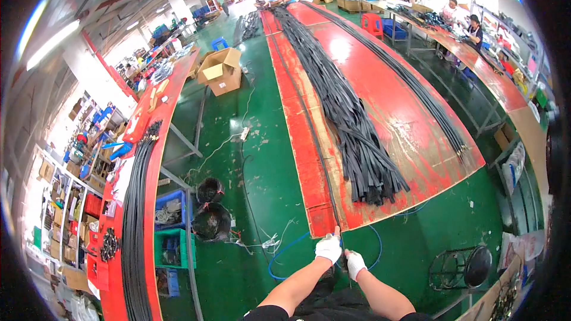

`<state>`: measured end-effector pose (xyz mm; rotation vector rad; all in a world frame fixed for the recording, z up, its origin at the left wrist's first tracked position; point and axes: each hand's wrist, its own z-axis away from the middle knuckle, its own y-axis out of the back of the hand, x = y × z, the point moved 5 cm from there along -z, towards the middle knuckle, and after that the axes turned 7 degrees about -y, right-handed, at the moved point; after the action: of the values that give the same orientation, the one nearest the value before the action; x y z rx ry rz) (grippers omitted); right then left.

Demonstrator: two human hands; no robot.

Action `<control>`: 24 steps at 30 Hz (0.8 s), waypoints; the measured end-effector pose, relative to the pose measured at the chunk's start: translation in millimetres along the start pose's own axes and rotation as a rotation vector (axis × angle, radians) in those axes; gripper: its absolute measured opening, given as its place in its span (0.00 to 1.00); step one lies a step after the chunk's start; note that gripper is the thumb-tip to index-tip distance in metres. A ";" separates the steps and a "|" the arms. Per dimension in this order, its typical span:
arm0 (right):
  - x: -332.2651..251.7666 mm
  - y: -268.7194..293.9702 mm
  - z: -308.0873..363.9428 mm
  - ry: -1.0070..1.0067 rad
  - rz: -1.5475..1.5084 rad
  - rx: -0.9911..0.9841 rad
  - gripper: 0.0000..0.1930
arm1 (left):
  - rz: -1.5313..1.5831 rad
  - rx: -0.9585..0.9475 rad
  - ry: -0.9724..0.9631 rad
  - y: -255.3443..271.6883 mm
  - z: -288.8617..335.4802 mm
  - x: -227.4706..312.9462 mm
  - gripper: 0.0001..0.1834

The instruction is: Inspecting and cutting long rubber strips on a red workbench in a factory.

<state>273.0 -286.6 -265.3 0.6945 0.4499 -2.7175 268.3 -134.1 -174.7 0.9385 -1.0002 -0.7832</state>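
Note:
My left hand [329, 247], in a white glove, is at the near edge of the long red table [380, 211]. Its fingers are closed on a thin black cable [322, 163] that runs lengthwise along the table's left side. Just to the right and slightly nearer, my right hand [355, 264], also gloved in white, has its fingers curled together. Something dark shows between the two hands, too small to name. A thick bundle of flat black strips [357, 142] lies right of the cable, its loose ends fanned toward me.
Further right on the table lies a row of black cables [416, 86]. A side table [156, 160] at left carries another black bundle [138, 220]. An open carton [221, 72], dark buckets [211, 221], a blue hose [276, 269] and a round stool [477, 266] stand or lie on the green floor.

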 end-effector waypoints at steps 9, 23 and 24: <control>-22.4 -27.9 -8.3 0.324 0.180 0.208 0.18 | 0.029 0.038 -0.015 -2.2 2.0 -3.7 0.42; 24.7 -0.1 -15.0 0.313 0.201 0.254 0.16 | -0.012 0.013 -0.039 4.8 7.7 3.5 0.41; 23.5 0.3 -14.5 0.335 0.209 0.254 0.15 | -0.010 0.010 -0.035 6.8 9.4 3.4 0.41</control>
<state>259.3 -286.4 -289.3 1.2016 0.0930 -2.4878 261.6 -137.0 -165.1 0.9416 -1.0316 -0.8061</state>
